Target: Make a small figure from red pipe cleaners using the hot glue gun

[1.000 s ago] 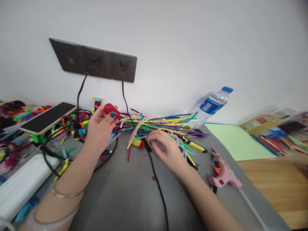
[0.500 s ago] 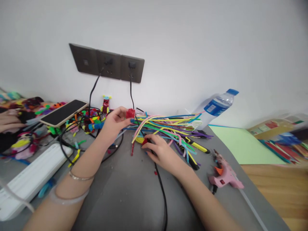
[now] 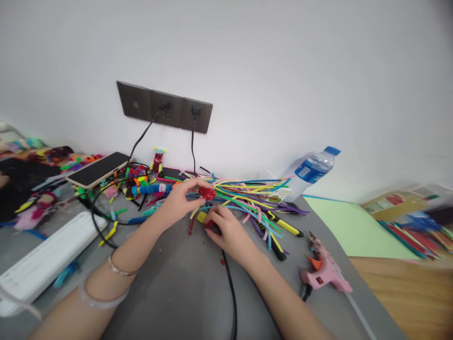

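My left hand [image 3: 181, 202] pinches a small red glittery pipe-cleaner piece [image 3: 207, 193] between thumb and fingers, above the table. Just below and to the right, my right hand [image 3: 231, 233] has its fingers closed on the red end of a yellow and red pipe-cleaner piece [image 3: 201, 217]; my fingers cover most of it. Behind both hands lies a loose bundle of coloured pipe cleaners [image 3: 244, 189]. A black cable [image 3: 230, 278] runs from under my right hand toward the table's front.
On the right are a pink glue gun [image 3: 325, 271], a yellow cutter [image 3: 286, 223] and a leaning water bottle [image 3: 314, 166]. To the left lie a white power strip [image 3: 53, 257], a phone [image 3: 101, 169] and several pipe-cleaner figures. Part of another person's hand [image 3: 3, 180] shows at the far left.
My left hand has come rightward with the red piece, close to my right hand. My right hand has shifted slightly left and closed on the yellow and red piece. The camera view has turned.
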`<action>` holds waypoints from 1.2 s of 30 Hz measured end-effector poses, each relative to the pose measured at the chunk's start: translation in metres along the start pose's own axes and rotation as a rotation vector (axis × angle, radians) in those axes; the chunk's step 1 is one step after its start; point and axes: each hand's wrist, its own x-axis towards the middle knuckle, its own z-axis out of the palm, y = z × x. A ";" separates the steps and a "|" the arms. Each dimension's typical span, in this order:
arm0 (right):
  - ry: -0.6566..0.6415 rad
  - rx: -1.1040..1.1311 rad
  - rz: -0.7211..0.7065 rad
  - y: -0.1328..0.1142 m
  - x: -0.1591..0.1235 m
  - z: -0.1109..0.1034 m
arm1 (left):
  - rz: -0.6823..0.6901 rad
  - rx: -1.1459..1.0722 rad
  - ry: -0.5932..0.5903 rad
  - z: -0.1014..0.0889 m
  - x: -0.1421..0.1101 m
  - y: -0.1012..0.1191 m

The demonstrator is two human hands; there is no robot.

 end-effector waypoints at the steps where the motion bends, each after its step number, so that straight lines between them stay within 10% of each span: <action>1: 0.005 0.000 0.006 0.000 0.000 0.003 | 0.000 0.013 0.002 0.000 0.000 -0.001; 8: 0.089 0.067 0.094 0.001 0.002 0.004 | 0.084 0.166 -0.045 -0.001 0.001 -0.007; 19: 0.399 0.252 -0.003 0.025 0.003 -0.051 | 0.042 0.154 -0.006 0.002 -0.001 -0.005; 36: 0.446 0.217 -0.093 0.008 0.003 -0.042 | 0.072 0.169 0.073 0.027 -0.011 0.004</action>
